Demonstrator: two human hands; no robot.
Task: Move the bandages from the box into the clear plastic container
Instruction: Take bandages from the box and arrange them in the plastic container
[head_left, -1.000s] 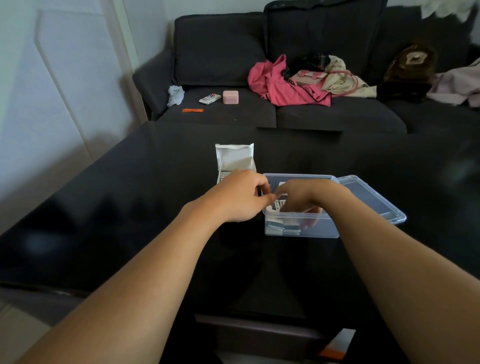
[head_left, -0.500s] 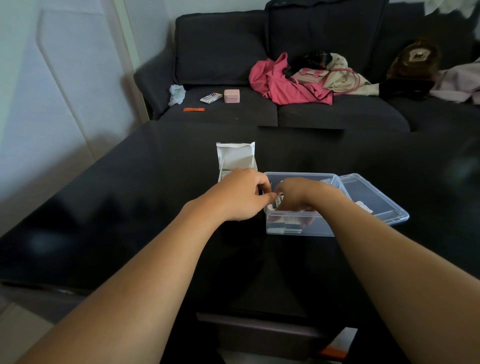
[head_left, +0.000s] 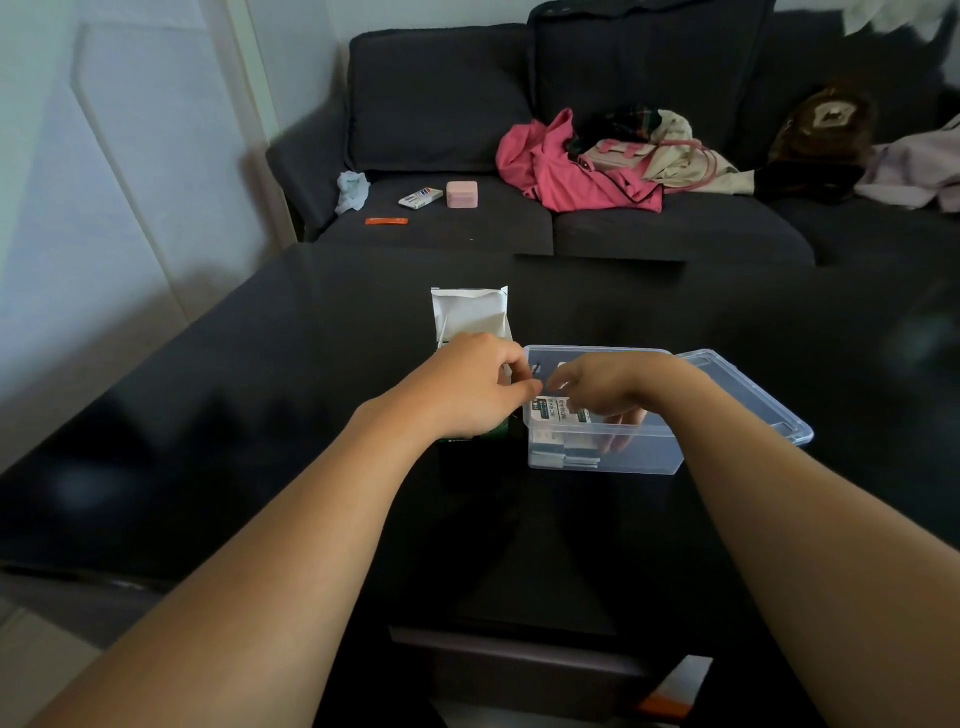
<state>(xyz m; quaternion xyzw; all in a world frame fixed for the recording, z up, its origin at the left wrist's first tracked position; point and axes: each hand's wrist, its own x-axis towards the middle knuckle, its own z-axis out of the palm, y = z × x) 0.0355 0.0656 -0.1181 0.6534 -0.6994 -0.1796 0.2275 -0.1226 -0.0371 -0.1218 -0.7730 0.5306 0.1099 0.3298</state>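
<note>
The task is judged to be partly done — several bandages (head_left: 563, 451) are already seen through the wall of the container (head_left: 644, 457), lying at its left end on the bottom, with a few more printed packets higher up under the right hand. How many are left in the box (head_left: 470, 317) cannot be told, since its opening is hidden behind the left hand.

The left hand (head_left: 470, 392) is held over the box, just beside the container's left rim, fingers curled; whether anything is pinched cannot be made out. The right hand (head_left: 608, 387) is lowered into the container, fingers bent downward and touching the packets there — a firm grip cannot be confirmed.
</note>
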